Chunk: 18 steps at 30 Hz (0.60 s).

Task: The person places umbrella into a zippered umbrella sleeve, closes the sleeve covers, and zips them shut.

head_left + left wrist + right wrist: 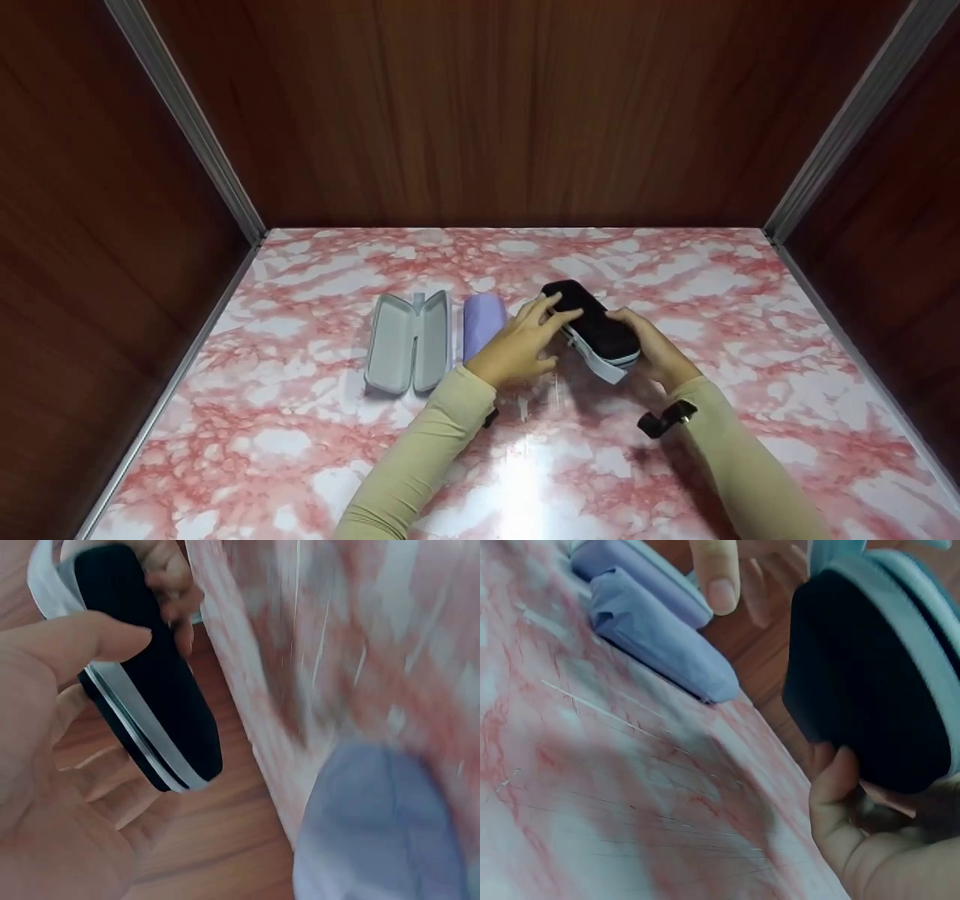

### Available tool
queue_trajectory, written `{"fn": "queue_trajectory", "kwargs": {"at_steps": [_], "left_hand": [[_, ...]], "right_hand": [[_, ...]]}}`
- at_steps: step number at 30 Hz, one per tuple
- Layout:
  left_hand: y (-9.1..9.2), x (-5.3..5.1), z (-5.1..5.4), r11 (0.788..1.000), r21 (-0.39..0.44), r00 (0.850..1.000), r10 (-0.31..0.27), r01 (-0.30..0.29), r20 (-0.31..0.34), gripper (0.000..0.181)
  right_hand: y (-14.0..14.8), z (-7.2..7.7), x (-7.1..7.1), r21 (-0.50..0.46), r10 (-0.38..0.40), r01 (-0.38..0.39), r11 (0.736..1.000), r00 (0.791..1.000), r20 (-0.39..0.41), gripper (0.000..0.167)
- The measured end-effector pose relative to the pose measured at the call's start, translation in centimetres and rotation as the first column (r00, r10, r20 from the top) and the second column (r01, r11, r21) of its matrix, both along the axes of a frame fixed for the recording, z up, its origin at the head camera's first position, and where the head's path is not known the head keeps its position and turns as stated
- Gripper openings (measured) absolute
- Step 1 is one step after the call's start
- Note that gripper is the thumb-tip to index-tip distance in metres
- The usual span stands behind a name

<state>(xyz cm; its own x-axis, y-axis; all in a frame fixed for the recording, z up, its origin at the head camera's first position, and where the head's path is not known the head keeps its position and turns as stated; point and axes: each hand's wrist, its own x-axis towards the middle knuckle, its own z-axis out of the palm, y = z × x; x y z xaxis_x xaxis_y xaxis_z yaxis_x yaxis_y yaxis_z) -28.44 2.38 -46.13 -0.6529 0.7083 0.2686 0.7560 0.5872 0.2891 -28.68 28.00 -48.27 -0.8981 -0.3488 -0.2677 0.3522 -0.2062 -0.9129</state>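
Observation:
A black zip case [600,326] with a light grey edge and strap is held at a tilt, right of centre in the head view. My right hand [658,354] grips its near right end; the right wrist view shows curled fingers [836,784] against the black case [862,682]. Spread fingers of my left hand [521,346] lie at the case's left side and top. In the left wrist view, the left hand [67,772] has its thumb over the black case [161,690] and its other fingers loosely extended beside it.
Left of the hands, a purple case [484,319] lies on the red-and-white marbled table [277,442]. Beside it is an opened case [390,349] with a grey lining. Brown wood-grain panels [480,112] enclose the back and sides.

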Motion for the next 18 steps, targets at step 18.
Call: {"fn": "queue_trajectory", "kwargs": {"at_steps": [18], "left_hand": [[-0.4,-1.2,-0.3,0.992,0.127,0.942,0.027,0.016,-0.334,0.070]], "right_hand": [[-0.9,1.2,0.9,0.014,0.231,-0.231,0.973,0.973,-0.014,0.032]]}}
